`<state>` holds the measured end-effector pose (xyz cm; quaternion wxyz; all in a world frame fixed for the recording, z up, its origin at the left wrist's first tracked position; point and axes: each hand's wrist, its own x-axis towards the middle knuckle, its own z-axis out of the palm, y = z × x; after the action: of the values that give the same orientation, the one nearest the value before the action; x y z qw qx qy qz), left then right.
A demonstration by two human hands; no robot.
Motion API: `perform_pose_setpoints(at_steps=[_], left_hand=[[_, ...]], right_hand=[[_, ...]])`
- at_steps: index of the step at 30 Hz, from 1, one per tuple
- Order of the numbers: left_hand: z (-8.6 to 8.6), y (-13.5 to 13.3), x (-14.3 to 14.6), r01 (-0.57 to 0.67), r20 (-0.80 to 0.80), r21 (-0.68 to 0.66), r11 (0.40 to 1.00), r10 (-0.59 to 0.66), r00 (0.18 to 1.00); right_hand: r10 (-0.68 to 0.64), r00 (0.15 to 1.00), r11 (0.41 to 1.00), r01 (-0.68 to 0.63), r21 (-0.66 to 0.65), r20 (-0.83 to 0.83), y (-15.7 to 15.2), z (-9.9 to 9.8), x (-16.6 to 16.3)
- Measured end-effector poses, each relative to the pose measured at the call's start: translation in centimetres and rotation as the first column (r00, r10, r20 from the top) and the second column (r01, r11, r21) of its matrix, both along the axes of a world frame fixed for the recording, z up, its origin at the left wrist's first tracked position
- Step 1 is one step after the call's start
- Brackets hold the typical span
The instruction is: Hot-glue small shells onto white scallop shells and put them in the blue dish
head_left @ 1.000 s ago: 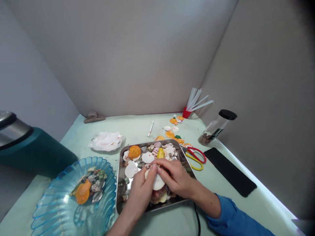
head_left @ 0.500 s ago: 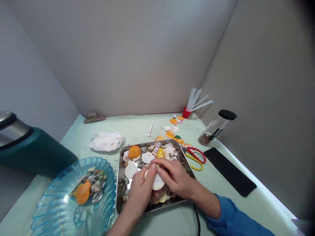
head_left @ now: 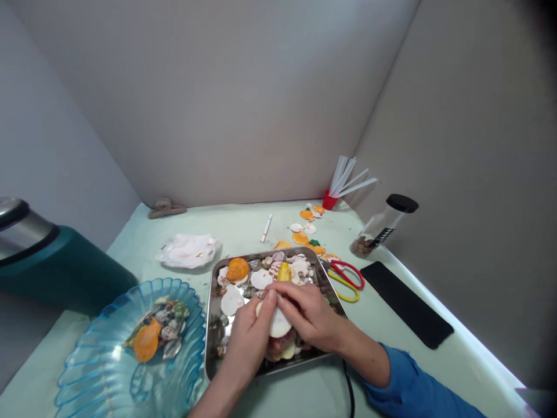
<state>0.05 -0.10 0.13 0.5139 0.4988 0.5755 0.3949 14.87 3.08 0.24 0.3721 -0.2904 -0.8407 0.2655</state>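
Closely paired: left hand (head_left: 249,341) & right hand (head_left: 312,316), each grip clamped on one white shell (head_left: 279,323) between them, just above steel tray (head_left: 210,325). Best pinched lightly at shell's rim, low over tray; yellow piece (head_left: 284,271) just beyond grip.

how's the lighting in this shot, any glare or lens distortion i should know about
Head view: soft, even light with faint shadows; glare on the metal tray floor and the blue bowl; a bright strip runs along the table at its right edge; wide-angle stretch leans the walls, and the right corners go dark; the white shell between the left hand and right hand looks sharp.
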Motion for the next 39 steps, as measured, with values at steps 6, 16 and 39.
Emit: perform_pose_setpoints(at_steps=[6,16,39], left_hand=[[-0.4,-0.2,0.0,0.027,0.021,-0.005,1.000,-0.027,0.999],[0.5,-0.3,0.1,0.033,0.051,-0.029,0.999,-0.032,0.998],[1.2,-0.4,0.2,0.047,0.079,-0.050,0.998,-0.043,0.996]], right_hand=[[-0.013,1.000,1.000,0.013,-0.005,0.013,0.0,0.0,0.0],[-0.062,0.998,0.998,0.062,-0.017,0.025,-0.1,-0.2,0.1],[-0.050,0.999,0.999,0.050,0.002,0.005,-0.1,0.2,0.0]])
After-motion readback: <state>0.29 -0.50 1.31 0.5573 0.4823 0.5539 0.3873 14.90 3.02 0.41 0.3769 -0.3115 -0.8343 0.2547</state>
